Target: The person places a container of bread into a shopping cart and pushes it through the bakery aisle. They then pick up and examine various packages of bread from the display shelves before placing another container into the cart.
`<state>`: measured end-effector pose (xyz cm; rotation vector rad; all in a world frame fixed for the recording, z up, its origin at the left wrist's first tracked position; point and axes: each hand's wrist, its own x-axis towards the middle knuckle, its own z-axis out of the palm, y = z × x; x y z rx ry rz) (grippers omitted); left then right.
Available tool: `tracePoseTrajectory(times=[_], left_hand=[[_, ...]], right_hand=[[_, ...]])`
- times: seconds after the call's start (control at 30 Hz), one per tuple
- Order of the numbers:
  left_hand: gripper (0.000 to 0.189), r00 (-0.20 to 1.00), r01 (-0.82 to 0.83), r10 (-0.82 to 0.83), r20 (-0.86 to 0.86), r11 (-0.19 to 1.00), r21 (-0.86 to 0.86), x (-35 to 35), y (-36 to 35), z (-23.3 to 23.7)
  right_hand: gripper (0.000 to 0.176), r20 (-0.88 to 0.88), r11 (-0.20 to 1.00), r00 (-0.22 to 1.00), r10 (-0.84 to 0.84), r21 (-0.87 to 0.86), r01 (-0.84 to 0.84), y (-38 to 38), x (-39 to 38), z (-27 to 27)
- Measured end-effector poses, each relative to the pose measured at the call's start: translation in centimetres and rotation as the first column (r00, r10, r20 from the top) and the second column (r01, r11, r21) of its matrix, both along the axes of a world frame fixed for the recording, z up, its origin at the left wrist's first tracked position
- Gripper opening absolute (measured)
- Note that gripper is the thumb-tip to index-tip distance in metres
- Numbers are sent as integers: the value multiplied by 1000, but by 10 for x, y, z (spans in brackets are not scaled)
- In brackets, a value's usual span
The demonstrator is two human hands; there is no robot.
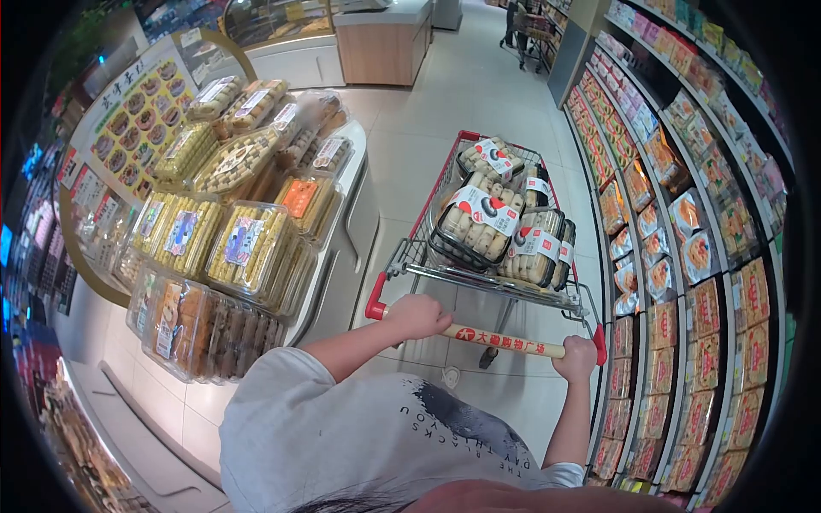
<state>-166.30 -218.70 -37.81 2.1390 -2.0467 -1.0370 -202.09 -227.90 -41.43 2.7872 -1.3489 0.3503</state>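
Both of my hands are closed around the handle (505,339) of a shopping cart (410,255). My left hand (417,317) grips it near the red left end. At the other end, my right hand (576,357) wraps the bar beside the red cap. Several clear-lidded food packs lie piled in the cart basket, among them a large pack of pale rolls (481,219) with a red and white label. Another labelled pack (532,250) rests to its right, and one more (493,160) sits at the far end.
On the left stands a display table (346,235) stacked with clear boxes of pastries (252,248) and a round sign (141,120). Shelves of packaged food (667,282) line the right side. Tiled floor (479,85) runs ahead, where a person with a cart (534,34) shows far off.
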Motion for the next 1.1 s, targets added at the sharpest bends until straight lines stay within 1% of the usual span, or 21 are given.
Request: tracePoseTrajectory(times=[0.13,0.17,0.27,0.37,0.4,0.6,0.63,0.73,0.83,0.87,0.97,1.1], left_hand=[[48,994,-85,90,66,994,-72,16,-41,-17],[47,997,-60,62,51,998,-32,39,-58,-30],[46,984,-124,133,122,989,-79,45,-85,-41],[45,965,-190,206,161,976,-111,54,-110,-48],[44,977,-136,150,151,986,-95,83,-131,-65],[43,963,-178,209,168,967,-183,98,-180,-78],[43,980,-117,142,137,977,-177,126,-194,-97],[43,975,-151,173,140,976,-155,132,-218,-95],[43,976,-176,195,93,967,-184,139,-247,-100],[44,988,-125,139,73,978,-169,146,-266,-107],[44,990,-114,125,61,982,-153,163,-283,-112],[43,997,-73,79,25,977,-200,179,-319,-123]], right_hand=[[22,-19,999,999,44,-7,-44,-63,26,-14],[21,-34,1000,999,15,17,-15,-63,44,-23],[21,35,995,994,102,-19,-102,-111,58,-36],[19,49,989,989,143,-30,-142,-151,75,-48],[19,24,997,996,81,-9,-81,-150,98,-59],[19,23,990,991,135,-30,-134,-224,121,-75],[19,-9,998,998,66,-20,-66,-214,139,-82],[21,-2,994,995,104,-27,-104,-251,150,-92],[21,9,990,991,136,-37,-136,-287,158,-100],[21,-15,995,996,92,-24,-92,-291,159,-104],[21,-41,994,994,105,-19,-106,-318,178,-111],[20,-37,990,991,132,-47,-134,-360,193,-124]])
